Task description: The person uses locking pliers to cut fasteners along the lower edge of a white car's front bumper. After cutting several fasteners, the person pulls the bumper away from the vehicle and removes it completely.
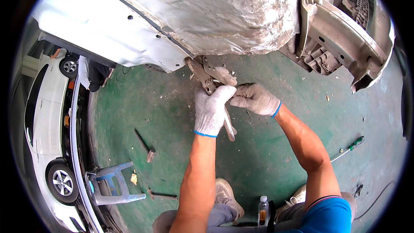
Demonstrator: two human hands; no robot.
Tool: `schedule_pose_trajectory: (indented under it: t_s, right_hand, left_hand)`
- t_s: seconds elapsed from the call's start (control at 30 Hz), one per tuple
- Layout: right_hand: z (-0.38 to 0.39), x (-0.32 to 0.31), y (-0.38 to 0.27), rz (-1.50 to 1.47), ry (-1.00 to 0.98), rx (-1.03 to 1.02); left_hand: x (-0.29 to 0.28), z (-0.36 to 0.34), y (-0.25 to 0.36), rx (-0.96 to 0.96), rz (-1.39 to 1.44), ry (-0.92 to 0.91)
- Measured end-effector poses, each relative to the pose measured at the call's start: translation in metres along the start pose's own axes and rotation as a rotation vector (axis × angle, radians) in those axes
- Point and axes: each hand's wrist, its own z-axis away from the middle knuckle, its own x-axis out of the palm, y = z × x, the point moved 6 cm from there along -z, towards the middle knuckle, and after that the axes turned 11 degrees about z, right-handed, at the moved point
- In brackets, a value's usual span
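A pair of locking pliers (199,72) hangs at the lower edge of the white car body panel (125,39), its jaws up against the metal. My left hand (210,105), in a white knitted glove, is closed around the pliers, and a handle pokes out below the palm. Just to the right, my right hand (257,98), in a dirtier glove, has its fingers pinched together beside the left thumb and the tool. What those fingertips hold, if anything, is hidden.
On the green floor lie a hammer (150,155), another hammer (161,196) and a green-handled screwdriver (355,143). A step stool (114,183) stands left. A bottle (263,211) is between my feet. A bent metal beam (345,34) juts out upper right. A white car (47,112) stands far left.
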Motion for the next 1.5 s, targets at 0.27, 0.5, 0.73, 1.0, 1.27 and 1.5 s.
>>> schedule_pose_trajectory:
  t_s: [0.27,0.5,0.73,1.0,1.27,1.5]
  right_hand:
    - [0.011,0.001,-0.031,0.436,0.294,0.049]
    - [0.008,-0.007,-0.021,0.348,0.286,-0.074]
    - [0.023,0.004,-0.041,0.33,0.392,0.081]
    - [0.028,0.0,-0.067,-0.02,-0.083,0.119]
    - [0.021,0.015,-0.089,0.288,0.113,0.257]
    - [0.017,0.003,-0.092,0.395,0.285,0.253]
  left_hand:
    - [-0.002,0.002,-0.003,0.021,-0.025,0.055]
    - [0.001,0.0,-0.003,0.016,-0.017,0.023]
    - [-0.003,0.0,-0.008,-0.008,0.018,0.031]
    - [-0.009,-0.004,-0.018,-0.013,-0.168,0.112]
    - [-0.01,-0.007,-0.016,0.111,-0.28,0.237]
    - [-0.007,0.0,0.026,-0.011,0.277,-0.177]
